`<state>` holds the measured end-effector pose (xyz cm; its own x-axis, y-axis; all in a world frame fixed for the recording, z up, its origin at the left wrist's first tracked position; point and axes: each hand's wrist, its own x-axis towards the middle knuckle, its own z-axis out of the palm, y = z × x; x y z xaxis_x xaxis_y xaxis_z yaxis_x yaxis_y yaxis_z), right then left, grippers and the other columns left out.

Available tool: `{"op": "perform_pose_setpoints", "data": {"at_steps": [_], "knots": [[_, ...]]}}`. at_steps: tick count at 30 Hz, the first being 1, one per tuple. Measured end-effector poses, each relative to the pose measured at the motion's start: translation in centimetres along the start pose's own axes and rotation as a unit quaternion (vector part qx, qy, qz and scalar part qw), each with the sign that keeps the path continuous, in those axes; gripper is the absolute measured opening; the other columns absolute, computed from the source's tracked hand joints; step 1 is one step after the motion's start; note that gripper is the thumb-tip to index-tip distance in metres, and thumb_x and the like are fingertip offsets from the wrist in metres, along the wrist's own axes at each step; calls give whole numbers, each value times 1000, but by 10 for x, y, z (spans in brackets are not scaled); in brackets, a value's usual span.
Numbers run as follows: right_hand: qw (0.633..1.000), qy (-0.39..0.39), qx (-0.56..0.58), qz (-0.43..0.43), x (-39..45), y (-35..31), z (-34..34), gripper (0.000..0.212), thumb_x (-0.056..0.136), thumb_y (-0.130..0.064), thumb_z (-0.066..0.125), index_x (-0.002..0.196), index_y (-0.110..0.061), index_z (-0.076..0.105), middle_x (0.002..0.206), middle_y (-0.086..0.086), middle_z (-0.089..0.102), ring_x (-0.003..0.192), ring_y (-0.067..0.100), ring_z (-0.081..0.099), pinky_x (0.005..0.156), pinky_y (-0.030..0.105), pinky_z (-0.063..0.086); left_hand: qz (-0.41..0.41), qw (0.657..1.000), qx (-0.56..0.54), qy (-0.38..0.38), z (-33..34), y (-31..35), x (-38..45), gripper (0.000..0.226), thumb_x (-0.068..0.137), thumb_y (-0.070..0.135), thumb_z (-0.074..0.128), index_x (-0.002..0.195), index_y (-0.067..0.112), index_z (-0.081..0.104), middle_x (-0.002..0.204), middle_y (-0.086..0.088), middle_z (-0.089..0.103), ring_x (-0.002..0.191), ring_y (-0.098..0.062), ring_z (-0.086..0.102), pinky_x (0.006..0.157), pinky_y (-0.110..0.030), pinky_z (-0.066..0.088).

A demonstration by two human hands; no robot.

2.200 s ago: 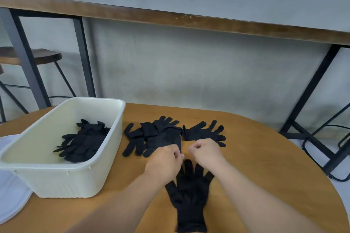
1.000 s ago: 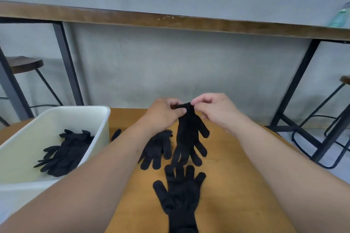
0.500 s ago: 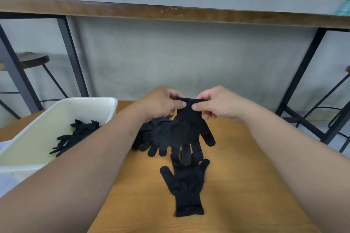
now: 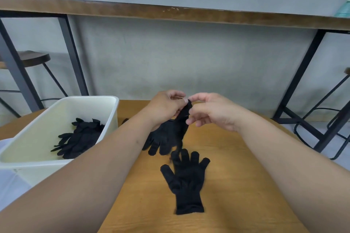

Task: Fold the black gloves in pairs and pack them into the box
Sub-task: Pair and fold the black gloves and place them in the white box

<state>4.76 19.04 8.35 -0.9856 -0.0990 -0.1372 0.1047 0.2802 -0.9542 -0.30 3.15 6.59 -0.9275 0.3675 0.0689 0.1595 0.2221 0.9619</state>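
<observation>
We had both hands up over the wooden table [image 4: 223,159], and the action sat right between them. The left hand [image 4: 166,108] had its fingers curled in, thumb and forefinger pinching the cuff of a hanging black glove [image 4: 182,119]. The right hand [image 4: 210,111] met it at that same cuff, fingertips pinching the top edge from the other side, the lower fingers loosely bent beneath. The glove dangled narrow and bunched, its fingers trailing down and blurred, so we could not tell whether they touched what lay below.

Below them a flat black glove [image 4: 186,181] lay spread on the table, fingers pointing away from us, cuff nearest, thumb out to the left. Just beyond it, partly hidden behind the left forearm, we saw a loose heap of gloves [image 4: 162,142] on the tabletop, fingertips pointing our way.

Off to the left stood the cream plastic box [image 4: 111,113], open at the top, touching nothing but the table as far as we could see. Inside it, toward the right wall, a pile of packed gloves [image 4: 79,138] lay dark against the pale floor.

Behind all this ran a grey wall, a long wooden counter [image 4: 170,12] on black metal legs, and a dark stool [image 4: 34,58] at far left.
</observation>
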Motion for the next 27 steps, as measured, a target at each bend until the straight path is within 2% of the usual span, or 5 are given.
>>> {"op": "perform_pose_setpoints", "data": {"at_steps": [3,6,14,21,27], "knots": [[1000,-25,3,1,-6,-1,2,47,89,4,55,132,-15,52,108,10,73,91,23,74,75,31,58,-11,1000,19,-14,-2,0,-2,33,89,37,66,118,22,64,106,4,69,104,-13,63,94,-32,51],[997,23,-77,-9,-11,-4,3,47,90,-2,59,133,-18,50,94,7,75,72,16,71,64,28,56,-10,997,39,-69,-2,5,-8,36,89,15,66,124,24,62,103,13,67,103,-13,64,89,-28,51],[957,125,-258,-53,1,6,-4,13,79,-20,78,84,-22,67,72,-10,57,59,8,51,54,23,37,21,978,184,-92,1,5,-9,42,91,6,62,126,27,57,121,11,66,108,-11,61,85,-21,43],[952,152,-252,-81,10,11,-1,13,85,-15,71,79,-20,61,72,0,71,58,9,62,60,33,52,82,954,287,6,-6,1,-5,14,91,26,66,103,25,73,94,7,69,87,-14,63,78,-26,51],[912,185,-318,-184,-32,38,22,14,84,-18,68,78,-25,58,71,-8,63,60,13,58,56,29,49,212,936,276,55,-3,-36,-45,18,88,19,68,104,25,75,101,17,65,92,0,57,81,-5,39]]}}
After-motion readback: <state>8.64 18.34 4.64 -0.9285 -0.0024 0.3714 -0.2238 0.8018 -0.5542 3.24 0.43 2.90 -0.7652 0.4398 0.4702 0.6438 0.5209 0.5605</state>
